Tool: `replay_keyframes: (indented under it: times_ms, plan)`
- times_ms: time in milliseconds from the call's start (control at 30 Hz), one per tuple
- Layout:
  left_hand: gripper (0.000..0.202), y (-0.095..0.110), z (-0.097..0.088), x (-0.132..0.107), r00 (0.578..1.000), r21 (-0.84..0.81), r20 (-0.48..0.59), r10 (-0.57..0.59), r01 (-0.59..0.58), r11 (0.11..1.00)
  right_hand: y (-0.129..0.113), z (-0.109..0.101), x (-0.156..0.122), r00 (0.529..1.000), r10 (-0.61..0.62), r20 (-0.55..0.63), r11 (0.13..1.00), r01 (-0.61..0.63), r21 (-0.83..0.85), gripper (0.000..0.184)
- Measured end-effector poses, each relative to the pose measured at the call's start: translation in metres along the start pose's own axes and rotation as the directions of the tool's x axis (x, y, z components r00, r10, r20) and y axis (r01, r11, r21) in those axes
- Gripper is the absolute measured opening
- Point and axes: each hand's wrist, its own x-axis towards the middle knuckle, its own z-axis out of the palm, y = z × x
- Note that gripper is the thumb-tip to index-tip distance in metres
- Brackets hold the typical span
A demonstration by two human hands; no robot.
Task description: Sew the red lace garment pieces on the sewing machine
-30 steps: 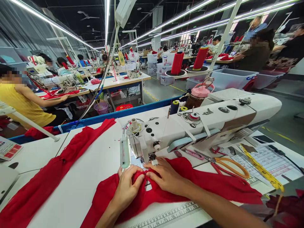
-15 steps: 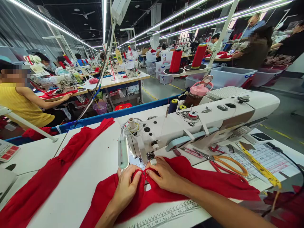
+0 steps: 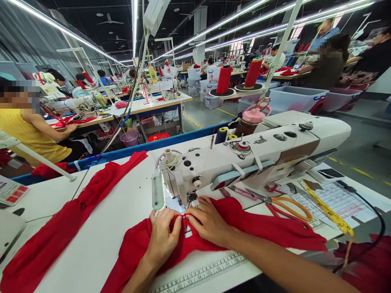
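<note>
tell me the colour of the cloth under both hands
Red cloth, best seen in the head view.

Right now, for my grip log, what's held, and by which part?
Left hand and right hand pinch the long red fabric beneath them near its middle.

That plain red cloth (image 3: 185, 245) lies rumpled on the near side, bunched mid-length, one end trailing right.

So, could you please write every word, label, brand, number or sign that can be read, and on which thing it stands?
"15", "16", "17": probably, on the printed ruler.
Yellow tape measure: numbers too blurred.
Lined paper beside it: writing too small.
Card with red squares, far left: too small.
Sewing machine: no readable brand.
</note>
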Motion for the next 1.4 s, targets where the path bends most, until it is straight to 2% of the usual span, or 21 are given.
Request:
replay_keyframes:
  times_ms: [233,400,533,567,633,700,800,867,933,1033,1100,1267,1400]
  plan:
    - [0.019,-0.003,-0.004,0.001,1.000,0.034,0.005,0.016,-0.016,0.999,0.000,0.002,-0.003,1.000,-0.023,0.014,0.997,0.024,-0.076,0.018]
    - [0.013,-0.002,0.003,0.001,0.996,0.117,-0.082,0.018,-0.009,0.993,0.001,0.004,-0.002,0.999,-0.031,0.014,0.990,0.033,-0.135,0.016]
    - [0.004,-0.004,0.007,0.000,0.989,0.176,-0.147,0.029,-0.003,0.984,0.000,-0.002,-0.002,0.999,-0.040,-0.013,0.985,0.038,-0.167,0.016]
    - [0.004,-0.005,0.008,-0.001,0.985,0.191,-0.166,0.037,-0.004,0.982,-0.001,-0.004,-0.003,0.998,-0.055,-0.018,0.983,0.051,-0.176,0.019]
    - [0.017,-0.006,0.010,-0.002,0.975,0.227,-0.212,0.065,-0.015,0.974,-0.004,-0.010,-0.004,0.994,-0.106,0.002,0.978,0.104,-0.181,0.024]
    - [0.027,-0.007,0.012,-0.003,0.963,0.263,-0.245,0.112,-0.045,0.964,-0.006,-0.014,-0.005,0.985,-0.159,0.070,0.975,0.168,-0.143,0.028]
    - [0.016,-0.005,0.015,-0.004,0.953,0.290,-0.205,0.224,-0.159,0.944,-0.007,-0.015,-0.005,0.969,-0.187,0.163,0.978,0.200,-0.063,0.020]
    - [0.022,-0.005,0.016,-0.004,0.941,0.288,-0.143,0.306,-0.256,0.923,-0.004,-0.015,-0.004,0.966,-0.187,0.177,0.979,0.199,-0.051,0.015]
    - [0.025,-0.005,0.016,-0.006,0.928,0.282,-0.092,0.361,-0.324,0.903,0.000,-0.015,-0.005,0.966,-0.187,0.177,0.979,0.199,-0.048,0.016]
    - [0.018,-0.009,0.014,-0.011,0.917,0.277,-0.059,0.396,-0.366,0.889,0.004,-0.015,-0.007,0.969,-0.181,0.170,0.982,0.187,-0.021,0.024]
    - [0.015,-0.014,0.013,-0.016,0.906,0.284,-0.071,0.417,-0.382,0.879,0.006,-0.014,-0.010,0.977,-0.160,0.141,0.987,0.160,0.008,0.029]
    - [0.029,-0.020,0.012,-0.024,0.871,0.323,-0.169,0.461,-0.392,0.861,0.007,-0.011,-0.015,0.990,-0.109,0.091,0.994,0.108,0.017,0.038]
    - [0.033,-0.021,0.010,-0.024,0.872,0.351,-0.202,0.445,-0.359,0.865,0.006,-0.013,-0.013,0.991,-0.097,0.094,0.995,0.097,-0.003,0.036]
